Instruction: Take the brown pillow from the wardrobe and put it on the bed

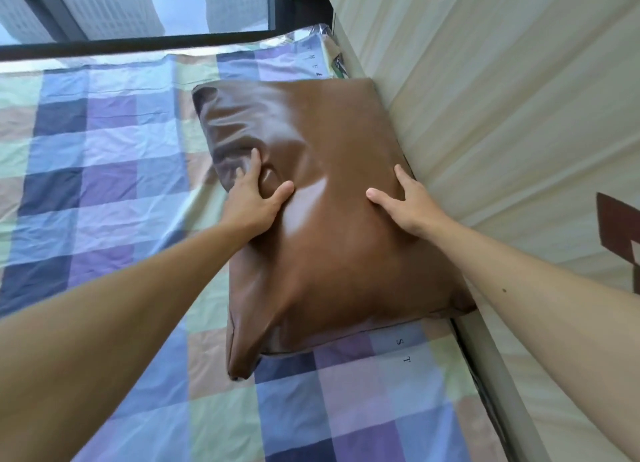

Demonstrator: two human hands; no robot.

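Note:
The brown leather-like pillow (322, 198) lies flat on the bed (104, 171), which has a checked sheet in blue, purple and pale green. The pillow's right side runs along the cream wall. My left hand (258, 198) presses on the pillow's left part with fingers spread, denting the cover. On the right part my right hand (407, 202) lies flat, its fingers apart too. Neither hand is closed around the pillow. The wardrobe is out of view.
A cream striped wall (502, 115) with brown square marks borders the bed on the right. A dark window frame (138, 41) runs along the far end of the bed. A folded item in clear plastic (325, 56) lies beyond the pillow.

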